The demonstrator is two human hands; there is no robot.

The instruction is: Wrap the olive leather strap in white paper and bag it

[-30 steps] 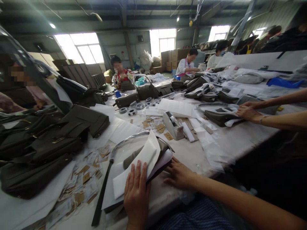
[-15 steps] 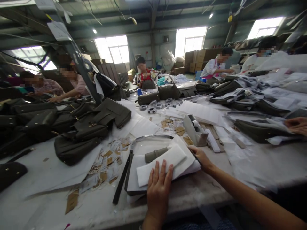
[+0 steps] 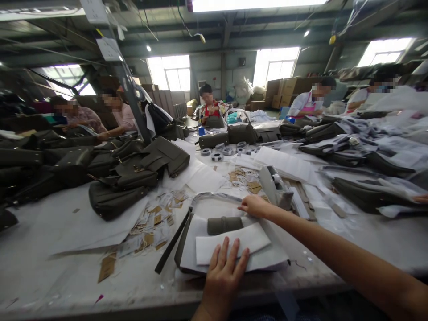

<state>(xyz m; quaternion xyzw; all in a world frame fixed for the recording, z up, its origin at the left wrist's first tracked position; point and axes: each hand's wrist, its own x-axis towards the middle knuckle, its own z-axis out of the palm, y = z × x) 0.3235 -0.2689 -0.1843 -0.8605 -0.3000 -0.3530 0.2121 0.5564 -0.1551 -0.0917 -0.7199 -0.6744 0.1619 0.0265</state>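
Observation:
In front of me a dark olive handbag [image 3: 181,247] lies flat at the table's near edge, white sheeting over it. My left hand [image 3: 224,264] rests with fingers spread on a folded white foam sheet [image 3: 256,237] on top of the bag. Just above the foam sits a small olive rolled piece [image 3: 223,225] with a band round it. The plastic-wrapped handle [image 3: 210,195] arches away from me. My right hand [image 3: 257,207] is at its right side with fingers curled closed; the handle seems to be in them, partly hidden. A dark strap [image 3: 171,248] sticks out left.
Tags [image 3: 157,218] lie scattered left of the bag. Beyond my right hand stands a grey tape dispenser [image 3: 276,185], with foam sheets [image 3: 284,162] behind it. Olive bags [image 3: 123,191] are heaped left and right. Tape rolls [image 3: 217,156] lie farther back. Several co-workers sit around the table.
My right hand has moved from the bag's right side up and left to the handle. The white sheeting at the right now lies flatter, and the rolled piece shows more fully. My left hand stays on the foam.

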